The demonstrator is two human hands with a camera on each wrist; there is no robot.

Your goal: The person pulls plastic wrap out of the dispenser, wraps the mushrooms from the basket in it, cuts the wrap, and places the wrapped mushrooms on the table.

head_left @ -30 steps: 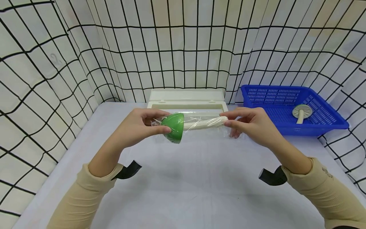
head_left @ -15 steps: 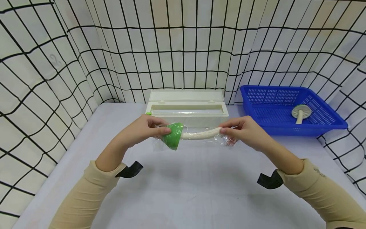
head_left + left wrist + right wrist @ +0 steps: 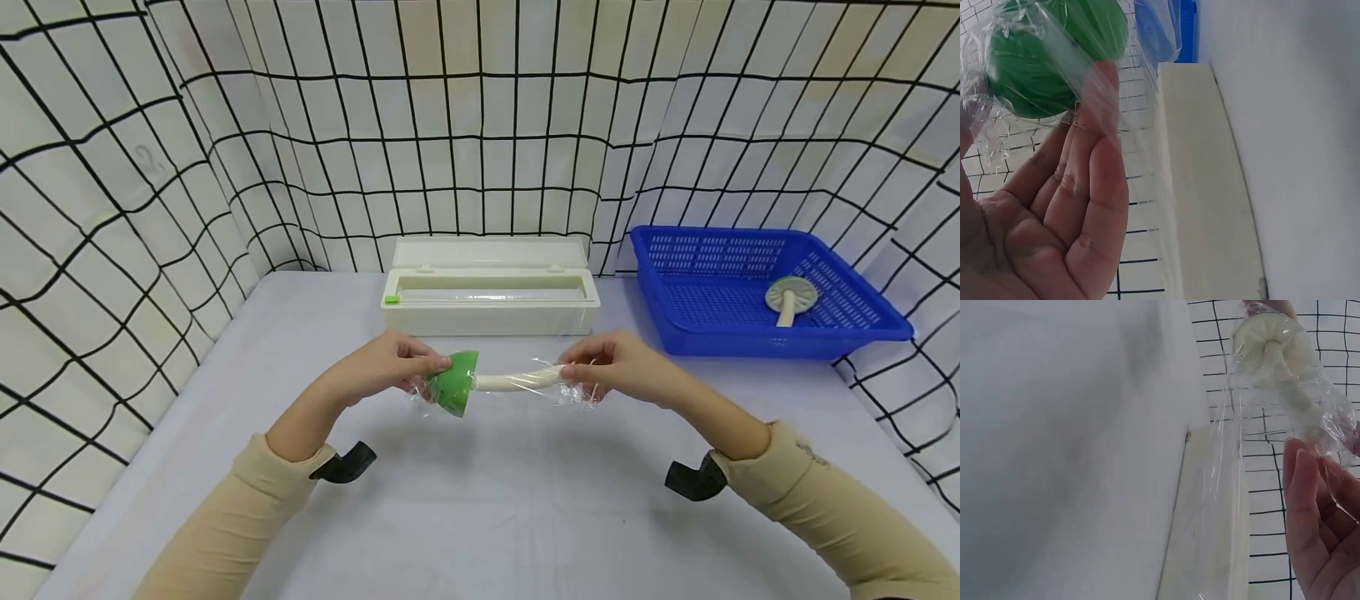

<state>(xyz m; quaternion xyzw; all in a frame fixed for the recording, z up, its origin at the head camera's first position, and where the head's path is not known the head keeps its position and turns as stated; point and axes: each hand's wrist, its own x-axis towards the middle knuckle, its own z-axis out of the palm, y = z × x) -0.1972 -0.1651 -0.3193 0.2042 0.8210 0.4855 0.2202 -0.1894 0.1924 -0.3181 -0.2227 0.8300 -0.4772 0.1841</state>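
A toy mushroom [image 3: 453, 383] with a green cap and white stem lies level between my hands above the table, loosely wrapped in clear cling film [image 3: 1235, 425]. My left hand [image 3: 390, 367] pinches the cap end through the film, thumb on top. At the stem end, my right hand [image 3: 622, 367] pinches stem and film between thumb and fingers. Crumpled film sticks out past both ends. In the left wrist view the green cap [image 3: 1041, 62] shows under wrinkled film; the pale underside of the cap [image 3: 1266, 344] faces the right wrist camera.
Behind the hands stands a white cling film dispenser [image 3: 491, 321], lid up, with a green slider [image 3: 392, 299] at its left. A blue basket [image 3: 750, 343] at the back right holds another toy mushroom [image 3: 791, 294]. Black wire grid [image 3: 480, 133] encloses the back and sides.
Both hands have come down and nearer with the wrapped mushroom, away from the dispenser, whose front now shows fully. The right hand has shifted left, a little closer to the left hand.
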